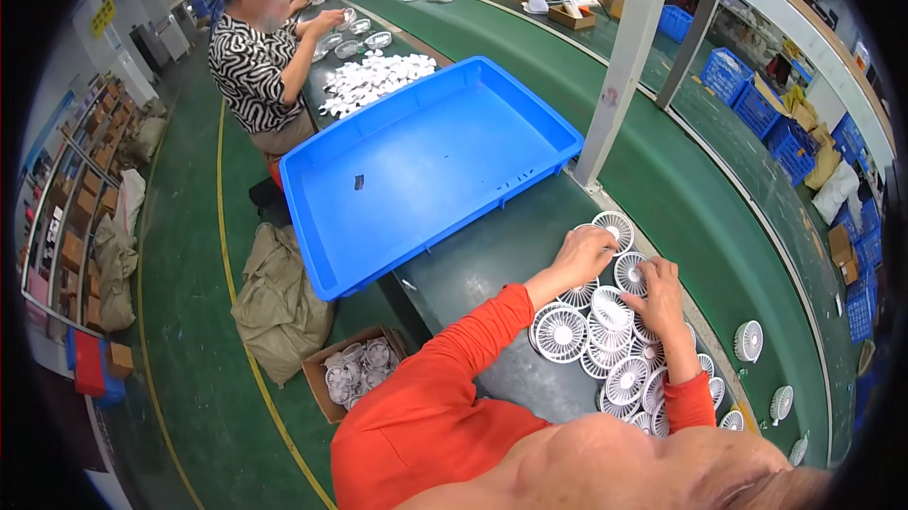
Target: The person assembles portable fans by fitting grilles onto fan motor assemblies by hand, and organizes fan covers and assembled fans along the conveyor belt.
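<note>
Seeing a tray (407, 179) partly on the worktable (454, 273) at mid-frame, fan grilles (561, 333) before it at lower right, a conveyor belt (686, 190) right of both, a carton (316, 385) lower left of centre.

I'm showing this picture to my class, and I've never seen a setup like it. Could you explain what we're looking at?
There is no robot here, just a person working bare-handed. A wide fisheye camera on their head looks down, so straight edges bend near the rim and the red sleeves rise from below. On the dark worktable lie white, round, slotted parts. The left hand has its fingers at one near the green strip; the right hand is at others close by. How firmly either grips is unclear. Beyond is a large blue tray, and past it a co-worker stands beside small white pieces.
</note>
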A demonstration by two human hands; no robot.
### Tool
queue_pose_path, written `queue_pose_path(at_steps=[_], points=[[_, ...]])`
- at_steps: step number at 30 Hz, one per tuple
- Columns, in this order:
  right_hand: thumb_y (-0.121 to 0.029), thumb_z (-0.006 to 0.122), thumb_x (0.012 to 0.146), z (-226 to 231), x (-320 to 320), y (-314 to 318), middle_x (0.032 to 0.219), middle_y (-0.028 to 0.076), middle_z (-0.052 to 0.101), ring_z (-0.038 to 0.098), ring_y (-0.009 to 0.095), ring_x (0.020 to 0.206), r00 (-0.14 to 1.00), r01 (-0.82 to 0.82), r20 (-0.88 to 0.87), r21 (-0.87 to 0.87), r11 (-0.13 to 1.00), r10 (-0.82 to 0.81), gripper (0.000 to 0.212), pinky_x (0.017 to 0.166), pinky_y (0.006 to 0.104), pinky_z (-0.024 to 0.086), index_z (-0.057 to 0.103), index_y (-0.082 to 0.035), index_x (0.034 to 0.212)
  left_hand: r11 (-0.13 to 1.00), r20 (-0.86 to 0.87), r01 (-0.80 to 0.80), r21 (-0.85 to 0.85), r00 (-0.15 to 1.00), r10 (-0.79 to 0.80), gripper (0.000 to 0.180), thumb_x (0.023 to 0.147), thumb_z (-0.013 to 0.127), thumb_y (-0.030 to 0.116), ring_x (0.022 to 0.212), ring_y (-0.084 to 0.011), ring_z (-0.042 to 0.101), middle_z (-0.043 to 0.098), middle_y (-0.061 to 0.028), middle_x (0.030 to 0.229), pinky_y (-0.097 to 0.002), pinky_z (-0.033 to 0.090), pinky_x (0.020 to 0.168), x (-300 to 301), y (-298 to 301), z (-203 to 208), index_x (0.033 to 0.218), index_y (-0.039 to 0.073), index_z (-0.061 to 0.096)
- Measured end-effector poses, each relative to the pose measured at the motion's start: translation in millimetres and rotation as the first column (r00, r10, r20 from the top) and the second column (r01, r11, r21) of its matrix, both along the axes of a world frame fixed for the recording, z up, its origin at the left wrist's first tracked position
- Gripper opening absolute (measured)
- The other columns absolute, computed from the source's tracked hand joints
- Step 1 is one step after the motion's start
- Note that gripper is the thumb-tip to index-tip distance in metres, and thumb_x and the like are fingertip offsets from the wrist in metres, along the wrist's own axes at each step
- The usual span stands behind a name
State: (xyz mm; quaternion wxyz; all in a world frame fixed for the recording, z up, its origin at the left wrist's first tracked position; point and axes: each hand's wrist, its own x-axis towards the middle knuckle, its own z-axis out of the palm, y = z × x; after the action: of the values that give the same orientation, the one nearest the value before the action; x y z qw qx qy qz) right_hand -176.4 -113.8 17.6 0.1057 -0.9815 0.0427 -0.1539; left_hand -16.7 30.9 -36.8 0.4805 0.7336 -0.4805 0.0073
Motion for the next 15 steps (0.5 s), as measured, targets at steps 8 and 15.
queue_pose_path(at_steps=[8,15], points=[[-0.026,0.080,0.068,-11.0,11.1,-1.3,0.128,0.022,0.051,0.050,0.039,0.114,0.999,0.000,-0.034,0.018,1.000,0.001,0.053,0.097,0.0465,0.042,0.061,-0.008,0.114,0.997,0.032,-0.056,-0.059,0.998,0.058,0.013,0.081,0.064,0.011,0.110,-0.0278,0.055,0.064,-0.0064,0.109,-0.0431,0.040,0.091,-8.3,-0.1,-0.7,0.093,0.011,0.066],[-0.020,0.077,0.071,-11.1,3.8,-18.1,0.129,0.023,0.053,0.052,0.040,0.114,0.998,0.040,-0.058,0.204,0.978,-0.028,0.047,0.098,0.0439,0.042,0.062,-0.005,0.113,0.994,0.031,-0.085,-0.070,0.996,0.087,0.011,0.081,0.063,0.010,0.111,-0.0274,0.054,0.064,-0.0041,0.110,-0.0425,0.039,0.092,-15.8,0.1,-0.7,0.092,0.011,0.065]])
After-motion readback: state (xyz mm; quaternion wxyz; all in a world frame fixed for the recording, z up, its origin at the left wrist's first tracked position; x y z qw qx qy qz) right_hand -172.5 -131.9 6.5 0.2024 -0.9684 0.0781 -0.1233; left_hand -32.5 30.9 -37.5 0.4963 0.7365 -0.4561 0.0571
